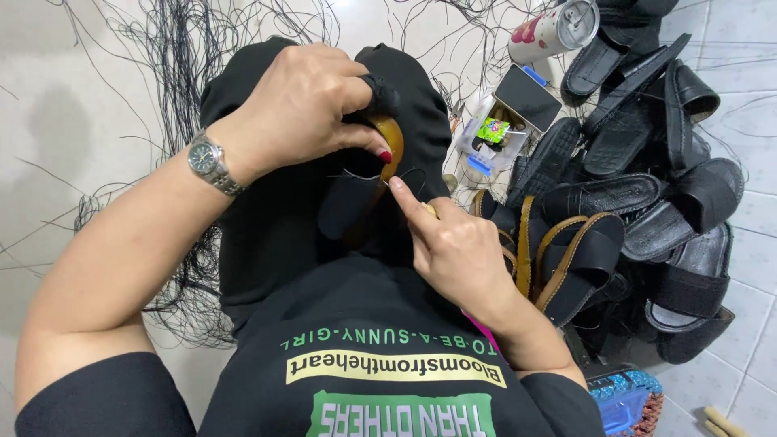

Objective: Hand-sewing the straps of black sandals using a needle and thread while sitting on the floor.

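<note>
Seated on a pale tiled floor [48,105], you work over your lap, your black printed shirt [380,356] filling the near edge of the view. Your right hand [461,251] pinches thumb and forefinger fingers together on a thin dark thread [360,176] beside a tan-edged black sandal piece [364,186]. Your left hand [303,105], a metal wristwatch [209,162] on its wrist, curls its fingers tight over the top of that piece, holding it against your black-clad knees. Close on your right, a heap of black sandals [639,178] crowds the floor up to your right forearm. Loose black threads [170,57] sprawl across the tiles to your left and beyond. Farther off stand a small open plastic box [502,129] and a drinks can [554,28].
</note>
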